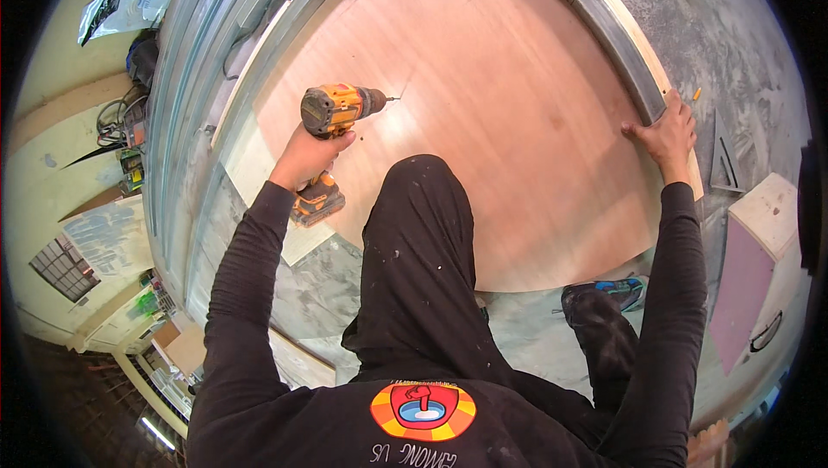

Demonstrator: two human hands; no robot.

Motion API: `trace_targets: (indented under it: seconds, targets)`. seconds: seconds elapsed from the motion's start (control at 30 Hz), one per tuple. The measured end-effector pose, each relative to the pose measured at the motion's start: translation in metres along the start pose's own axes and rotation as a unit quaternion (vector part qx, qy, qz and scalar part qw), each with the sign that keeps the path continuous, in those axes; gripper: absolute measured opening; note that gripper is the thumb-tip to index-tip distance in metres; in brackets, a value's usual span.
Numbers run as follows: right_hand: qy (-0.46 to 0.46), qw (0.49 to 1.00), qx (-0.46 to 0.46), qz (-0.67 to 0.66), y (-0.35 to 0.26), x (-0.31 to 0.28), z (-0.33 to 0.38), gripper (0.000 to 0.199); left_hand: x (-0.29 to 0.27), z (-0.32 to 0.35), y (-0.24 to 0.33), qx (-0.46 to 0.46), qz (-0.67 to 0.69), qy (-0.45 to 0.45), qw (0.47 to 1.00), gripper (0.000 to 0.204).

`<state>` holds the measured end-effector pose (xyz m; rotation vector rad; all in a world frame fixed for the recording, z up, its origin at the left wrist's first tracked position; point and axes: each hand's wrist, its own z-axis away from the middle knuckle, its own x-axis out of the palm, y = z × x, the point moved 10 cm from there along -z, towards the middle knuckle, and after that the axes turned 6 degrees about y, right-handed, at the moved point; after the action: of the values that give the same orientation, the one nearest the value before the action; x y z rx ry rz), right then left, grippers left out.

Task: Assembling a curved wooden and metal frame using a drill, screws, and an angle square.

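The left hand [304,150] grips the drill [332,114], its bit pointing right along the plywood [509,123]. The right hand [668,133] presses flat, fingers together, on the plywood's right edge, against the metal track [617,37].

Both arms come up from the lower edge in long dark sleeves, spread wide apart. The left arm bends at the elbow and angles inward; the left hand [304,150] is closed in a fist, fingers [335,142] wrapped tight, wrist slightly cocked, knuckles toward the camera. The right arm runs nearly straight upward, extended far out. The right hand [666,133] lies flat, palm down, fingers stretched forward and together, thumb splayed out to the left.
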<state>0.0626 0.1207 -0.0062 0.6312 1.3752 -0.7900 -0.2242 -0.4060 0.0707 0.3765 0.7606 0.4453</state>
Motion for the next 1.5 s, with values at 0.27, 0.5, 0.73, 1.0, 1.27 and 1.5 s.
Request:
trace_targets:
  seconds: [0.27,0.5,0.73,1.0,1.27,1.5]
  targets:
    - [0.005,1.000,0.000,-0.004,-0.002,-0.004,-0.001,0.118,-0.001,0.006,0.025,0.010,-0.128,-0.001,0.992,0.031]
    - [0.002,1.000,0.006,-0.006,-0.004,-0.004,0.001,0.117,-0.002,0.003,0.029,0.014,-0.154,-0.004,0.988,0.032]
    - [-0.012,1.000,0.013,0.000,-0.004,-0.006,0.002,0.119,0.002,0.000,0.029,0.010,-0.161,-0.005,0.987,0.032]
    - [-0.011,1.000,0.014,-0.004,-0.007,-0.007,0.002,0.118,0.007,-0.011,0.018,0.045,-0.167,0.000,0.985,0.034]
    - [-0.004,1.000,0.011,-0.011,-0.007,-0.007,0.001,0.117,0.016,-0.012,0.013,0.089,-0.175,0.016,0.980,0.035]
    - [-0.022,1.000,0.017,-0.009,-0.005,-0.005,0.001,0.118,0.009,0.017,0.001,0.198,-0.124,0.159,0.959,0.040]
